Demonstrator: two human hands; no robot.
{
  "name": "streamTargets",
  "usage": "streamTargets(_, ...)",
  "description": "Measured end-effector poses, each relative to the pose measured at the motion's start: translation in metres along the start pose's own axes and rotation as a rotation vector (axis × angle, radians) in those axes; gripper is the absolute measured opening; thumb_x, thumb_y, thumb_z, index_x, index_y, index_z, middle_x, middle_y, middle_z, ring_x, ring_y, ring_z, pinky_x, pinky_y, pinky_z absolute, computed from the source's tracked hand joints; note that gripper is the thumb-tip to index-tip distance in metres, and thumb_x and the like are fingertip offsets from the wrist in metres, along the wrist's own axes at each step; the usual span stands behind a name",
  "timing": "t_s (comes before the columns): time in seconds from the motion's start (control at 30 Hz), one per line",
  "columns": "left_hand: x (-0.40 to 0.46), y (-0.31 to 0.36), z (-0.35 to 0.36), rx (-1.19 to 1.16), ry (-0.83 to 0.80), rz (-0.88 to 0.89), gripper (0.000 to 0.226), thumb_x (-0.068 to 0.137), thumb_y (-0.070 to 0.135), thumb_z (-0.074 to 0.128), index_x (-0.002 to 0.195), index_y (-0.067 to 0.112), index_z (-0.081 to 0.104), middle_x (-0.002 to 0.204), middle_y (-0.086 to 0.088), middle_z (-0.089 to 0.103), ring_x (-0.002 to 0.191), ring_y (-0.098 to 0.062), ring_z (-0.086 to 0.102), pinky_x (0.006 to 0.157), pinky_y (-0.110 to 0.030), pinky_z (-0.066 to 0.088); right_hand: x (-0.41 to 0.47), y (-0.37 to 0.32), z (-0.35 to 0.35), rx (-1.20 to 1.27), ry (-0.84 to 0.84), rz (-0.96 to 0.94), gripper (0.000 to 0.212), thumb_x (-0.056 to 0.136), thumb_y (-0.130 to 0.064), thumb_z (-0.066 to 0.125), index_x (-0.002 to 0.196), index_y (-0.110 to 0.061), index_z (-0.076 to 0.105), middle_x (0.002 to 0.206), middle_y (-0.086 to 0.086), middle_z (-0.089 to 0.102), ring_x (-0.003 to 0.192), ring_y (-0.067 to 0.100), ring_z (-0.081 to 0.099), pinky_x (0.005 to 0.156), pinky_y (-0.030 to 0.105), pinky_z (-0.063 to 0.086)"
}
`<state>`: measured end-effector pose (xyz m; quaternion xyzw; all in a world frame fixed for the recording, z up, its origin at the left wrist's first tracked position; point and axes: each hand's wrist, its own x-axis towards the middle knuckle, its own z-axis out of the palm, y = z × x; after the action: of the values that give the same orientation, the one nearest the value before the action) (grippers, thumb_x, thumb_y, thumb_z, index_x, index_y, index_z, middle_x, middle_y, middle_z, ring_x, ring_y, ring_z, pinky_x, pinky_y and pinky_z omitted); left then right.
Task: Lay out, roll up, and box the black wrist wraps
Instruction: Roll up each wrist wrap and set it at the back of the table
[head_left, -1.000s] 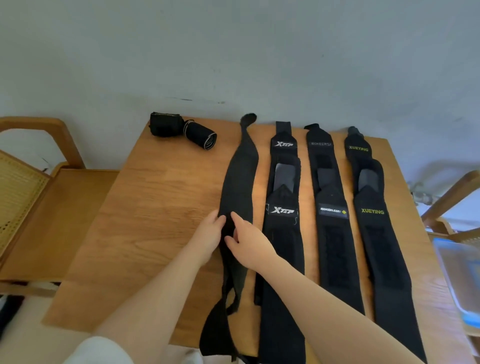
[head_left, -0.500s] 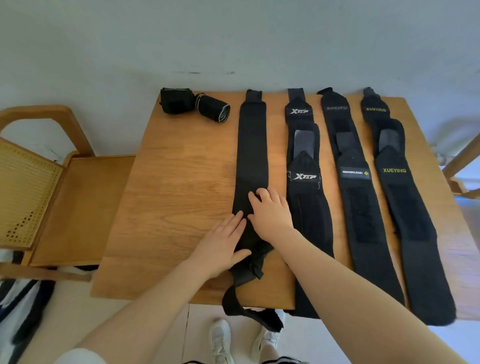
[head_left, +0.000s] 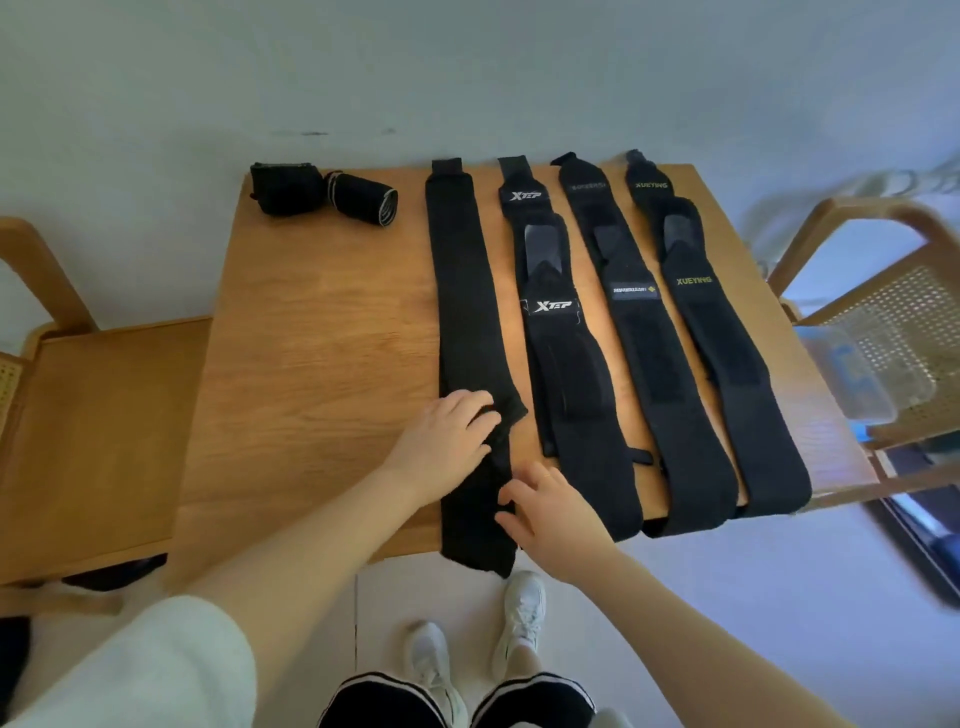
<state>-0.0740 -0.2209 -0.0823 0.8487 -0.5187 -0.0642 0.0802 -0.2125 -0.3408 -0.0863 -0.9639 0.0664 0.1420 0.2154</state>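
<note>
Whereas the plain black elastic wrist wrap (head_left: 465, 322) hung twisted off the wooden worktop (head_left: 322, 364) a second ago, it is now smoothed flat beside three labelled black wraps (head_left: 639, 332). Left hand (head_left: 447, 441) and right hand (head_left: 550, 512) are spread, pressing its near end; laying-out is judged nearly finished.

A wooden table (head_left: 322, 374) carries four black wrist wraps (head_left: 566, 332) laid out flat side by side, near ends overhanging its front edge, and two rolled wraps (head_left: 322, 195) at its far left corner.
</note>
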Motion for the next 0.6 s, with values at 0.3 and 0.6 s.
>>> streamTargets(0.3,-0.113,0.019,0.042,-0.638,-0.286,-0.220,0.022,0.096,0.021,0.045,0.087,0.012,0.064,0.081,0.002,0.067,0.072,-0.017,0.061,0.067,-0.037,0.050,-0.038,-0.001,0.053,0.316,-0.209,0.637,0.037,0.095,-0.049,0.045,0.072,-0.020,0.046,0.073,-0.005,0.046,0.066,0.009,0.047,0.059,0.022,0.036)
streamTargets(0.6,-0.107,0.044,0.054,-1.212,-0.343,-0.843,0.034,0.097,0.027,0.052,0.126,0.011,0.057,0.120,0.002,0.058,0.106,-0.007,0.051,0.083,-0.017,0.037,-0.028,-0.009,0.069,1.161,-0.122,0.648,0.033,0.094,-0.016,0.056,0.126,-0.009,0.056,0.114,0.003,0.064,0.105,0.016,0.057,0.086,0.025,0.043)
